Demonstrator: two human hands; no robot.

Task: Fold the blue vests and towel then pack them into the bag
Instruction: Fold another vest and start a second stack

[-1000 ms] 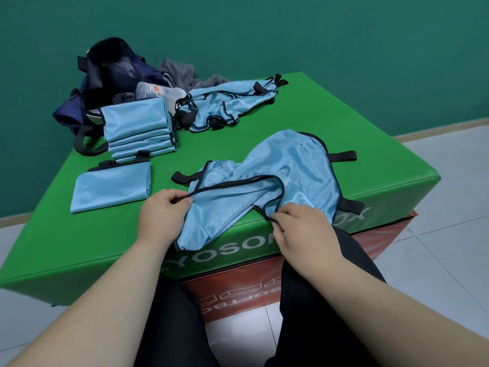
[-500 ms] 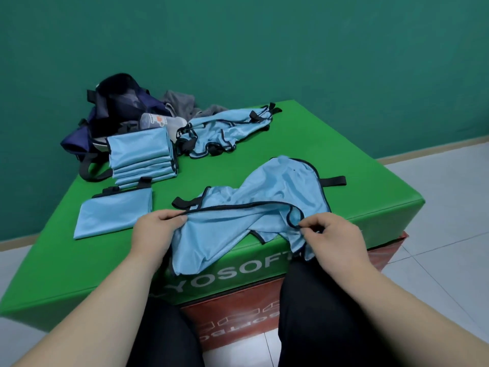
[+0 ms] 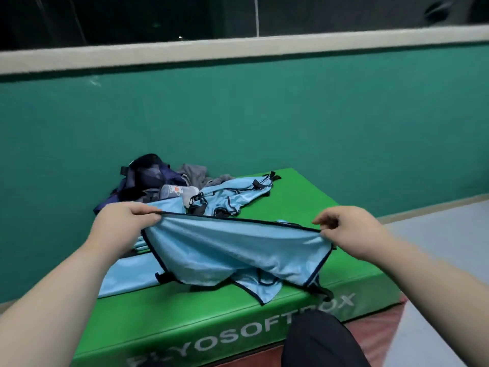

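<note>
Both hands, left hand [image 3: 124, 221] and right hand [image 3: 346, 229], pinch the blue vest [image 3: 232, 250] by its hem, stretched crosswise above the green box [image 3: 304, 207].

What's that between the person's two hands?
In the head view, a blue vest is stretched between the left hand and the right hand, each pinching its black-trimmed top edge; the rest hangs onto the green box.

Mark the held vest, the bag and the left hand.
held vest [image 3: 232, 250]: head view, middle of the hanging blue fabric.
bag [image 3: 148, 172]: head view, its dark upper side.
left hand [image 3: 124, 221]: head view, back of the hand.
</note>
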